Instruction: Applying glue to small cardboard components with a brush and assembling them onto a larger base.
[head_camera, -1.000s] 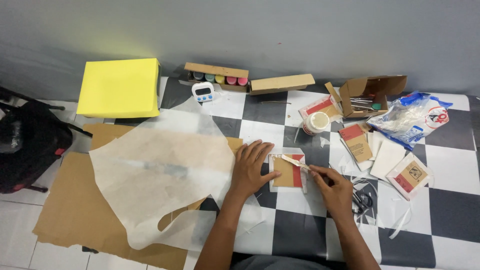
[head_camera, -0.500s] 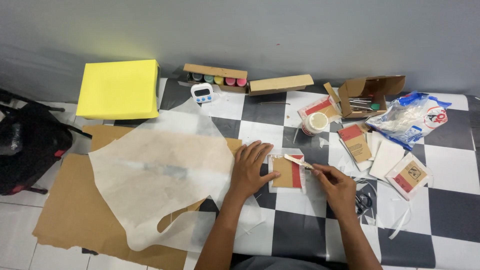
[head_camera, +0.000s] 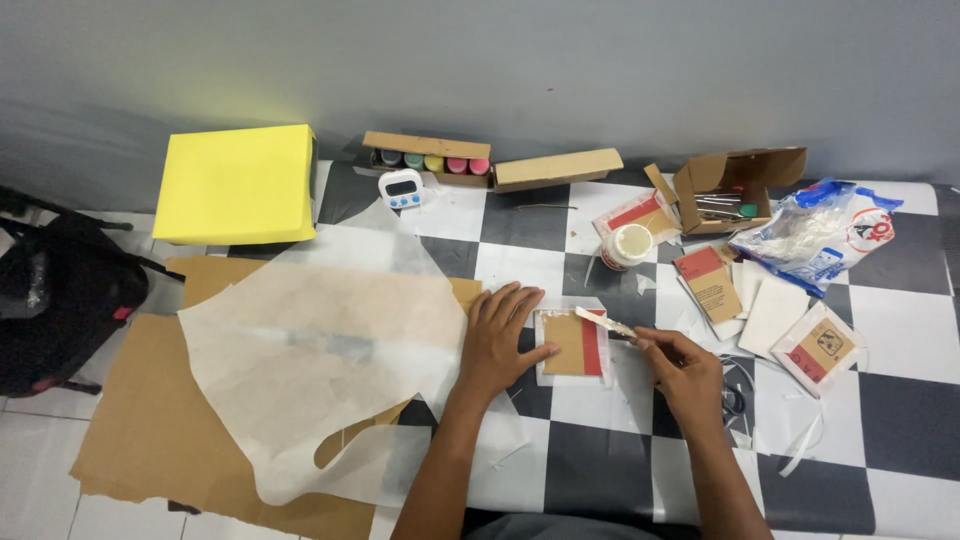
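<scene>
A small brown and red card (head_camera: 574, 345) lies on a white sheet on the checkered floor. My left hand (head_camera: 500, 335) lies flat with spread fingers, pressing the card's left edge and the thin translucent paper (head_camera: 320, 340) beside it. My right hand (head_camera: 680, 362) pinches a small flat stick (head_camera: 603, 322) whose tip rests over the card's red right edge. A white glue pot (head_camera: 630, 246) stands just beyond the card.
A yellow box (head_camera: 238, 182) sits at the back left, a black bag (head_camera: 55, 295) at far left. Brown cardboard sheets (head_camera: 150, 440) lie under the paper. A box of paint pots (head_camera: 430, 160), a small timer (head_camera: 402, 188), an open carton (head_camera: 735, 185), a plastic bag (head_camera: 815, 235) and more cards (head_camera: 712, 285) surround the work spot.
My right hand has drawn the stick slightly along the card's red edge. The left hand has stayed pressed in place.
</scene>
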